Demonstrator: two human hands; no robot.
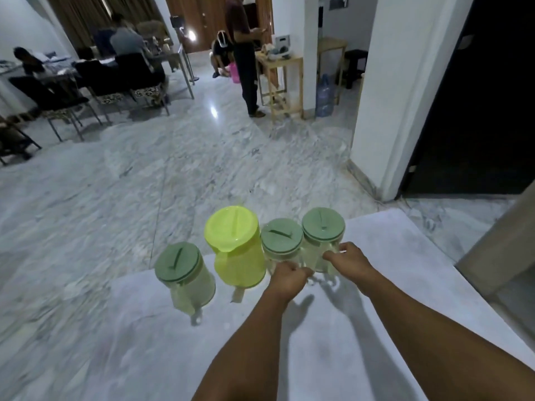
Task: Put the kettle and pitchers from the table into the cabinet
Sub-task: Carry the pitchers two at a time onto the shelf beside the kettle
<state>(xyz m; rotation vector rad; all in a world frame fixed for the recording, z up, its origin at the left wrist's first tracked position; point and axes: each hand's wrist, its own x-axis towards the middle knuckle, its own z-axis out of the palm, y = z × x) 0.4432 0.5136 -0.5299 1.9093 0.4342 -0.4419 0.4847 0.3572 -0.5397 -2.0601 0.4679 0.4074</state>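
Pitchers (282,244) line the white table (390,285) above marble floor (202,169).

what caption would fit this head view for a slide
Both hands grip clear pitchers: left hand on the third pitcher, right hand on the fourth pitcher, beside a yellow pitcher on the white table.

Your left hand (288,277) covers the handle of the middle clear pitcher (282,244), and your right hand (348,260) covers that of the right clear pitcher (324,235), so you cannot tell how firmly either grips. Both forearms run off the bottom edge. The white table (390,285) is cut off below and blurred at its left.
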